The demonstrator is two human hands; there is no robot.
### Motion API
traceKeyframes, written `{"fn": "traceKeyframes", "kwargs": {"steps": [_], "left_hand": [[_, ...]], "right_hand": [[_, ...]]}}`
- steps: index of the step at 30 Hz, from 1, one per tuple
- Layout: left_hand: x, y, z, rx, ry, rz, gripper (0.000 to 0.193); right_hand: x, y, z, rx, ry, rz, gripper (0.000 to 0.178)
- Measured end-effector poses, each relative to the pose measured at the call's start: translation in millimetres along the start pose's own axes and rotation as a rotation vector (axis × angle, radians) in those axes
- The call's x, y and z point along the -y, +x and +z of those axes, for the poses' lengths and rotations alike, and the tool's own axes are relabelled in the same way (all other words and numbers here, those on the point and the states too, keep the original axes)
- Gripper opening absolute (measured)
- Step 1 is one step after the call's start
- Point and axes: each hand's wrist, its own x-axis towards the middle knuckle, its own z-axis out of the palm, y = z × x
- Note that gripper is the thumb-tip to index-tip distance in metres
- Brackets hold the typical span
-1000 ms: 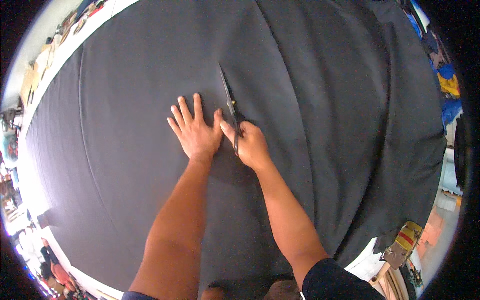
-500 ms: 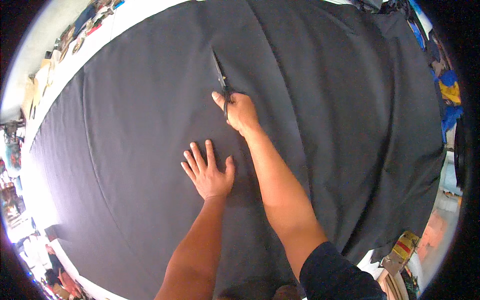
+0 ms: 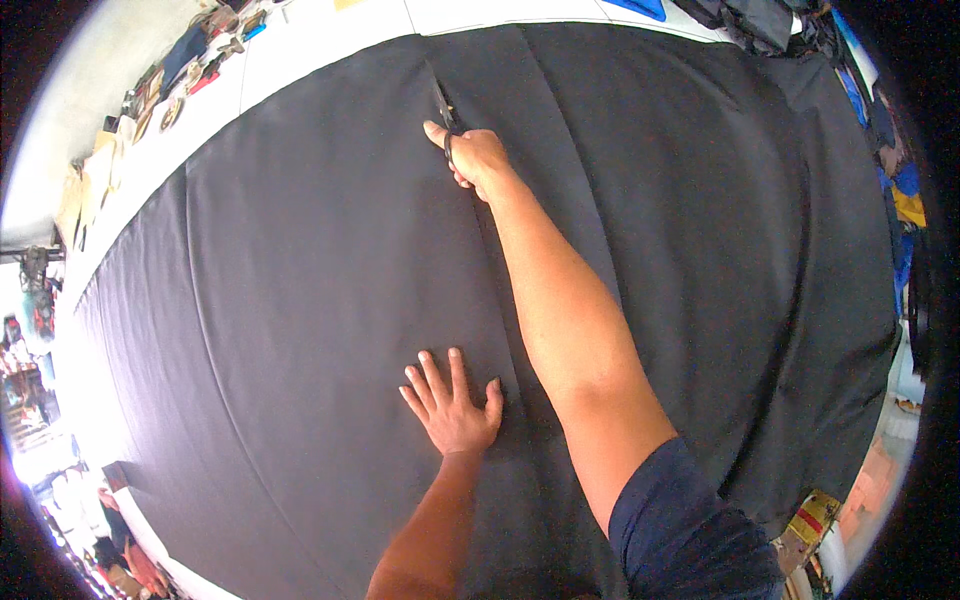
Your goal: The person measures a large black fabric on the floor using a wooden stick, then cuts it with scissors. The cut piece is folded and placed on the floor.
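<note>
A wide sheet of black fabric (image 3: 320,290) is spread flat beneath both hands. Near its far edge, my right hand (image 3: 477,158) grips black-handled scissors (image 3: 446,107) with their blades pointing away from me. The blades lie at the fabric, their tips close to the far border; how far they are parted is hard to see. From beside my right wrist, a thin straight line in the cloth runs back toward me. My left hand (image 3: 458,412) rests palm down on the fabric, left of that line, fingers spread and holding nothing.
White tiled floor (image 3: 455,15) shows beyond the far edge. Assorted items (image 3: 185,60) lie along the wall at far left. A bunched dark bundle (image 3: 745,22) sits at far right, with blue and yellow pieces (image 3: 908,205) down the right side. Long folds cross the fabric's right half.
My right hand has pushed the scissors farther away, toward the fabric's far edge. My left hand sits lower in the picture, still spread flat. More floor shows beyond the cloth.
</note>
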Motion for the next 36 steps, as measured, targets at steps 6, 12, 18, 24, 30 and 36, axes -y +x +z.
{"fn": "traceKeyframes", "kwargs": {"steps": [6, 12, 18, 24, 30, 36], "left_hand": [[8, 2, 0, 0.044, 0.029, -0.029, 0.075], [8, 1, 2, 0.035, 0.003, -0.022, 0.075], [-4, 3, -2, 0.041, -0.019, -0.005, 0.074], [11, -1, -5, 0.027, -0.014, -0.049, 0.076], [1, 0, -8, -0.013, -0.059, -0.016, 0.076], [-9, -9, 8, -0.143, -0.014, 0.047, 0.073]], "right_hand": [[0, 16, 12, 0.003, -0.014, -0.061, 0.059], [43, 69, 17, 0.058, 0.034, -0.069, 0.054], [49, 69, -14, -0.183, -0.319, -0.387, 0.053], [-98, -221, -59, -0.293, 0.251, -0.057, 0.054], [-324, -589, -171, -0.8, -0.598, 0.081, 0.073], [-395, -624, -177, -0.852, -1.124, -0.249, 0.078]]}}
